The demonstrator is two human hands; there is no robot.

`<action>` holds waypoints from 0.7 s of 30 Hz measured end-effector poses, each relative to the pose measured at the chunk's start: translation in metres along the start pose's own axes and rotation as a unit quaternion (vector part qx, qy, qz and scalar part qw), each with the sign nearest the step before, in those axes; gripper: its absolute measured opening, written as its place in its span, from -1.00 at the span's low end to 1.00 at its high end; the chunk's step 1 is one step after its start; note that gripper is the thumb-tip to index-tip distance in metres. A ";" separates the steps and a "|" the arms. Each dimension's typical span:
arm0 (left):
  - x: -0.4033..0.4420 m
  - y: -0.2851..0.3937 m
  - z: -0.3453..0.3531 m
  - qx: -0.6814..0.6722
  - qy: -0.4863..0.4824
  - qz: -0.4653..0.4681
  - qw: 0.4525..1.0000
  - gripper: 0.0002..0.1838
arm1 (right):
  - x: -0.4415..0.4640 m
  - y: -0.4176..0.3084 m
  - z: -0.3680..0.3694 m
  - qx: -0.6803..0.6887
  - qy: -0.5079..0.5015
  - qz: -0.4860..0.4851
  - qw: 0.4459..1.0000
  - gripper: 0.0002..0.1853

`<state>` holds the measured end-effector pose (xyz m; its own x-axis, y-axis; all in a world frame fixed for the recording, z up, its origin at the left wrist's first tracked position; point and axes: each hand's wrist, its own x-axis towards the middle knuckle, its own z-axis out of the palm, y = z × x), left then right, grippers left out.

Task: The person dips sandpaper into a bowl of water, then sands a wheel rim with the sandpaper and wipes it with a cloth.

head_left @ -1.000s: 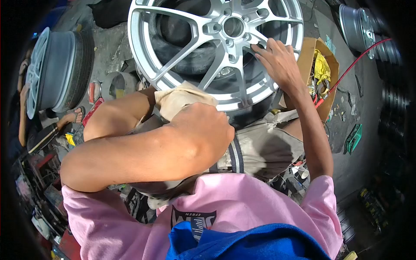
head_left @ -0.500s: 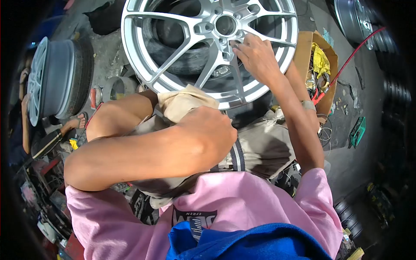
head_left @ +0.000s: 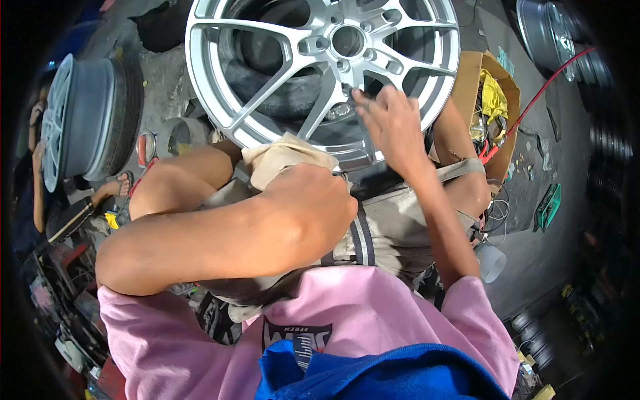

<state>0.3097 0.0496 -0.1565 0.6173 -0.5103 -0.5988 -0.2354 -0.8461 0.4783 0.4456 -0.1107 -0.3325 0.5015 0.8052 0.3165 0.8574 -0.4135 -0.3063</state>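
A silver multi-spoke alloy wheel (head_left: 320,45) lies in front of my knees, its face turned up and a dark tire (head_left: 283,93) showing through the spokes. My left hand (head_left: 307,203) is closed in a fist round a beige cloth (head_left: 283,159), which bunches up against the wheel's near rim. Over the wheel's lower right spokes is my right hand (head_left: 393,127), slightly blurred, with the index finger stretched out and the other fingers bent. Nothing shows in it.
At right stands a cardboard box (head_left: 469,79) with a yellow bag (head_left: 493,97) and a red hose (head_left: 547,87). Another wheel with a tire (head_left: 83,123) stands at left, a person's hand (head_left: 40,157) beside it. A green tray (head_left: 549,205) lies on the floor.
My right hand has drawn back toward me from near the wheel's hub, and its fingers have loosened. The left hand on the cloth has barely shifted.
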 end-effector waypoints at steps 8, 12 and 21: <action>0.005 0.002 0.005 0.008 -0.020 0.009 1.000 -0.83 | -0.010 -0.050 0.036 0.037 0.096 0.063 0.993 -0.60; 0.004 0.005 0.001 0.012 -0.019 -0.023 0.999 -0.83 | -0.011 -0.055 0.035 0.022 0.112 0.092 0.989 -0.60; 0.007 0.005 0.009 0.020 0.021 -0.020 0.999 -0.82 | -0.013 -0.057 0.043 0.037 0.142 0.109 0.983 -0.61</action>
<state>0.3055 0.0401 -0.1640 0.6577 -0.4696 -0.5890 -0.2391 -0.8716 0.4279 0.3851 -0.0789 -0.3573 0.6931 0.5457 0.4710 0.7209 -0.5221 -0.4559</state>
